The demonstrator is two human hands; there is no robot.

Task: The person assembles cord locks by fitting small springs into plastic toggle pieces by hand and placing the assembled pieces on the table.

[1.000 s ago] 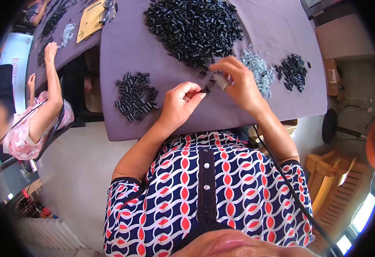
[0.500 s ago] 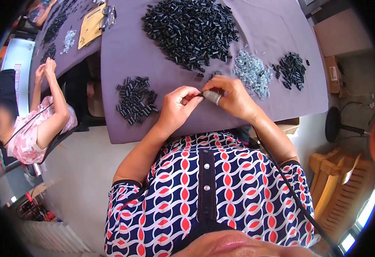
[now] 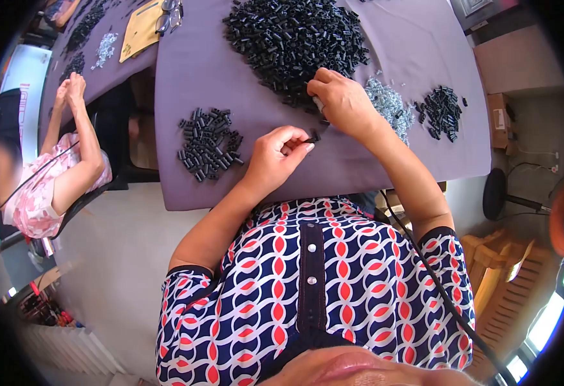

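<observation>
My left hand [image 3: 274, 157] pinches a small black plastic tube [image 3: 312, 137] between thumb and fingertips, above the cloth. Farther forward, my right hand [image 3: 345, 106] is at the lower right edge of the big heap of black tubes [image 3: 295, 48]. Its fingers are drawn together and pointed down; whatever they grip is hidden. A pale wrap covers one of its fingers. Left of my left hand lies a smaller pile of black tubes [image 3: 208, 145]. A pile of clear plastic bits [image 3: 391, 106] is partly behind my right forearm, and another black pile [image 3: 441, 112] lies to the right.
The purple-grey cloth [image 3: 423, 164] covers the table. At a second table on the left, a co-worker [image 3: 56, 174] sits with raised hands. A yellow envelope [image 3: 141, 29] and eyeglasses [image 3: 168, 16] lie there. On the right are a cardboard box [image 3: 499, 119] and a wooden chair [image 3: 497, 270].
My hands have come apart. The right has moved forward to the big heap, while the left stays near its place with the small black tube. The view has shifted slightly.
</observation>
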